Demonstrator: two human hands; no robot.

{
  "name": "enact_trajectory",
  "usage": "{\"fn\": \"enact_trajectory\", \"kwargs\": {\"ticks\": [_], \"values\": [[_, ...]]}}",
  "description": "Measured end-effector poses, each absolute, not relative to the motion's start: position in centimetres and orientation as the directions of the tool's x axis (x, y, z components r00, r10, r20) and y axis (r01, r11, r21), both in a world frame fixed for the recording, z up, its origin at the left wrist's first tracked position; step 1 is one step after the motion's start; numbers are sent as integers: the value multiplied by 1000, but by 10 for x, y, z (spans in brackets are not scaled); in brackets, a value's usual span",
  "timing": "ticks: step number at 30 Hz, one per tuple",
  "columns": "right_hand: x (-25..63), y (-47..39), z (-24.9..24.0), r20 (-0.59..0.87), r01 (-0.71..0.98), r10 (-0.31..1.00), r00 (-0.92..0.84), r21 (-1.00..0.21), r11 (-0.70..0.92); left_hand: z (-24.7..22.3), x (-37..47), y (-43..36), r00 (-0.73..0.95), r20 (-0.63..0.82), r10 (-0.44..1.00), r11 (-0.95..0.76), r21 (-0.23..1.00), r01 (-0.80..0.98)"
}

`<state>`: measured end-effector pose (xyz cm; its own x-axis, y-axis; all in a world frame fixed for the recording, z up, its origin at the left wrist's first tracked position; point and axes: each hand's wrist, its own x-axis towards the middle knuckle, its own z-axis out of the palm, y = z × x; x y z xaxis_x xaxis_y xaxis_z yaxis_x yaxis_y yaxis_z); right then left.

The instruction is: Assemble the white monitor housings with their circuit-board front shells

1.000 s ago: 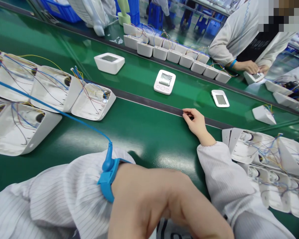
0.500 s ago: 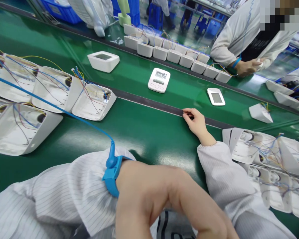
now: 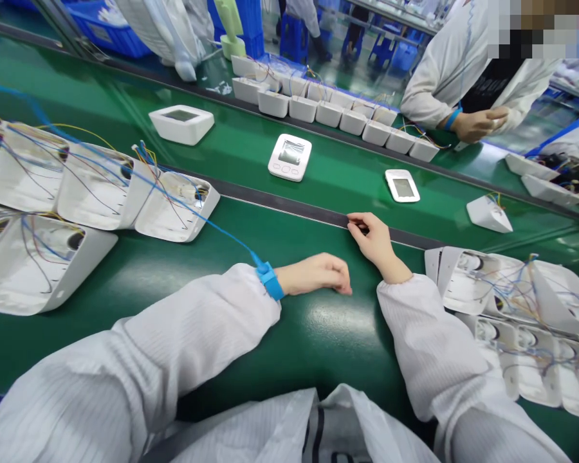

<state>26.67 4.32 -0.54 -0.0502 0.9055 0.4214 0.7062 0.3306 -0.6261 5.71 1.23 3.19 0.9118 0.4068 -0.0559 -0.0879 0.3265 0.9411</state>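
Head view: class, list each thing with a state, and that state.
Left hand: loosely curled, nothing seen held
Right hand: loosely curled, nothing seen held
Blue wristband: fastened, cord attached
Left housings: open, wires exposed
Right housings: open, wires exposed
Leftmost screened unit: face up
Three-button unit: face up
Rightmost screened unit: face up

Glossy green worktop (image 3: 313, 347) open before the body, hemmed left and right by wired white plastic half-shells (image 3: 96, 206), bare left hand (image 3: 316, 273) over the middle. Thin blue cord (image 3: 257, 257) slants across the left approach; bare right hand (image 3: 373, 241) blocks one spot at the flat dark rail (image 3: 284, 202). Beyond, gaps between rounded white plastic units with grey screens (image 3: 289, 168)
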Motion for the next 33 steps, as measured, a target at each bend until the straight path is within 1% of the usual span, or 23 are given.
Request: {"fn": "enact_trajectory", "kwargs": {"ticks": [1, 3, 4, 10, 15, 19, 22, 24, 26, 33], "values": [[267, 43, -6, 419, 705, 907, -47, -629, 327, 22, 61, 19, 862, -100, 496, 320, 944, -75], [266, 43, -6, 409, 704, 911, -44, -634, 319, 11, 64, 27, 813, -88, 576, 224, 973, -53], [266, 43, -6, 405, 704, 913, -46, -636, 317, 9, 64, 28, 808, -73, 585, 184, 982, -44], [267, 42, -6, 407, 705, 912, -50, -632, 321, 9, 60, 20, 848, -26, 529, 46, 999, 2], [266, 42, -6, 395, 711, 918, -43, -633, 306, 5, 61, 20, 846, -3, 533, -36, 999, 26], [266, 42, -6, 399, 710, 916, -46, -632, 310, 8, 61, 17, 845, 67, 531, -218, 974, 59], [267, 41, -6, 403, 713, 914, -51, -626, 316, 13, 61, 13, 855, 157, 495, -378, 924, 49], [266, 41, -6, 404, 718, 913, -57, -619, 319, 15, 60, 11, 859, 191, 474, -447, 893, 48], [266, 41, -5, 403, 720, 913, -59, -616, 318, 16, 60, 10, 859, 200, 472, -476, 878, 57], [266, 41, -5, 399, 712, 915, -60, -626, 319, 17, 59, 11, 872, 197, 447, -499, 865, 61]]}}
